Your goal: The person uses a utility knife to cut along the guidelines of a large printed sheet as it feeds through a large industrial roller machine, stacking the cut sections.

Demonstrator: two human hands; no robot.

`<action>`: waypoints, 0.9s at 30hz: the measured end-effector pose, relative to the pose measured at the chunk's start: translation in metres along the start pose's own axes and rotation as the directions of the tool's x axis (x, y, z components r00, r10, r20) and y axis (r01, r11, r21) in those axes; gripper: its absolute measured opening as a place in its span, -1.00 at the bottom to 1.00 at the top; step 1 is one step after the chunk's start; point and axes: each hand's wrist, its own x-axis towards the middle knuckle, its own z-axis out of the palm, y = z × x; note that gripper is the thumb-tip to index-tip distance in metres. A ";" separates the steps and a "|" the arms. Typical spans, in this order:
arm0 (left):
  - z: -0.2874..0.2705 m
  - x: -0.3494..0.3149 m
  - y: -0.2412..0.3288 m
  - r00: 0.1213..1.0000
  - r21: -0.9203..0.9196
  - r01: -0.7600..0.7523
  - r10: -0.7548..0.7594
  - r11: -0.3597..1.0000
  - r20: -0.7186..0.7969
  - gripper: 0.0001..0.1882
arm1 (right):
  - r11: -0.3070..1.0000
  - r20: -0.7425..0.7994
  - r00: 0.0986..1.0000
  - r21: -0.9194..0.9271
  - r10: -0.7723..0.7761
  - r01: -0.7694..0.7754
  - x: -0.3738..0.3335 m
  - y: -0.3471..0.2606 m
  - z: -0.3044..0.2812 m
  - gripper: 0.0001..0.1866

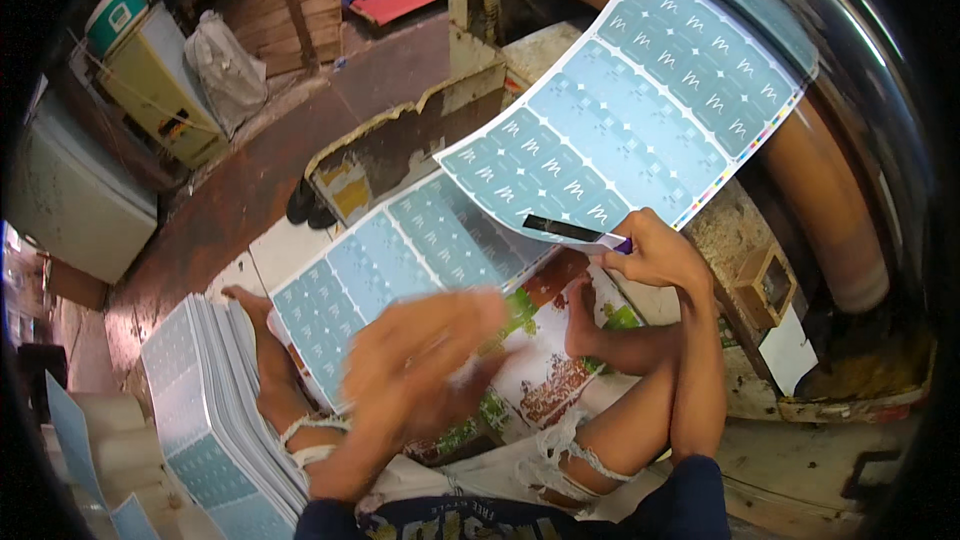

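My right hand (655, 252) is closed around what looks like a cutter knife (560, 229), with a wide black blade and a purple end. It is at the near edge of a teal and light-blue printed sheet (630, 120), whose far end curves up against a large shiny roller (850, 30). Whether my fingers also touch the sheet, I cannot tell. My left hand (420, 340) is smeared by motion over my lap, so its fingers cannot be read. Below it, a second printed sheet (365, 260) lies flat, partly under the hanging one.
A thick stack of printed sheets (215, 410) stands beside my left leg. Brown rollers (835, 210) and a small wooden box (766, 285) are at the right. A worn board (410, 130) stands ahead, and a white sack (225, 70) leans beside a cabinet (165, 90) at far left.
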 end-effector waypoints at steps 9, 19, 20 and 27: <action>-0.088 0.055 0.102 0.741 0.101 -0.644 0.651 0.758 -0.166 -0.47 | 0.995 0.110 0.989 -0.030 -0.094 0.098 0.015 -0.042 -0.011 -0.74; -0.032 0.043 -0.043 0.801 -0.101 0.422 -0.423 0.901 -0.423 -0.52 | 0.977 0.248 0.945 0.057 -0.214 0.206 0.017 -0.059 0.019 -0.73; -0.014 0.019 -0.058 0.615 -0.173 0.696 -0.703 0.697 -0.357 -0.48 | 0.910 0.132 0.904 0.148 -0.407 0.388 0.021 -0.041 0.036 -0.70; 0.051 -0.077 -0.111 0.202 -0.675 0.659 -0.787 -0.332 0.583 -0.43 | 0.962 0.457 0.852 0.032 -0.255 0.271 0.019 -0.088 0.079 -0.73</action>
